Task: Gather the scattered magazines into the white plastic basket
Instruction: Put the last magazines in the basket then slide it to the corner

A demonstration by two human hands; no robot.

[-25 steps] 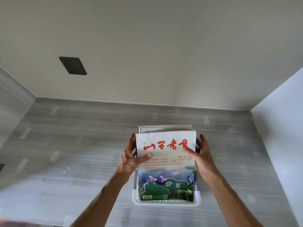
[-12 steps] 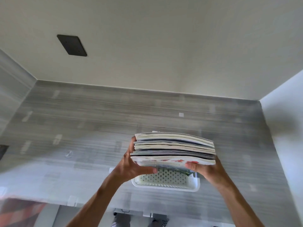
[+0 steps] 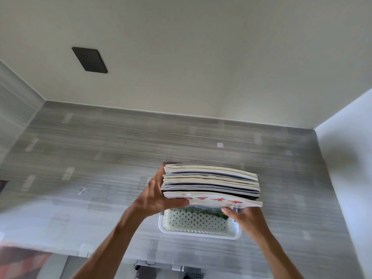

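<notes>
A thick stack of magazines [image 3: 211,183] stands on edge, its page edges facing me and the cover with red characters facing down toward me. It is held over the white plastic basket [image 3: 198,223], a perforated tray on the grey tabletop whose near wall shows below the stack. My left hand [image 3: 156,195] grips the stack's left side, thumb under the front cover. At the lower right corner my right hand [image 3: 244,217] holds the stack. Whether the stack's bottom rests in the basket is hidden.
The grey wood-grain tabletop [image 3: 120,158] stretches to a cream wall with a black outlet plate [image 3: 89,59]. A white panel [image 3: 348,168] closes the right side. The table's near edge runs along the bottom, with floor and a patterned rug [image 3: 22,262] below.
The stack lay flat in the basket with its cover up a second ago. Both hands have tilted it up onto its edge, baring the basket's perforated front wall.
</notes>
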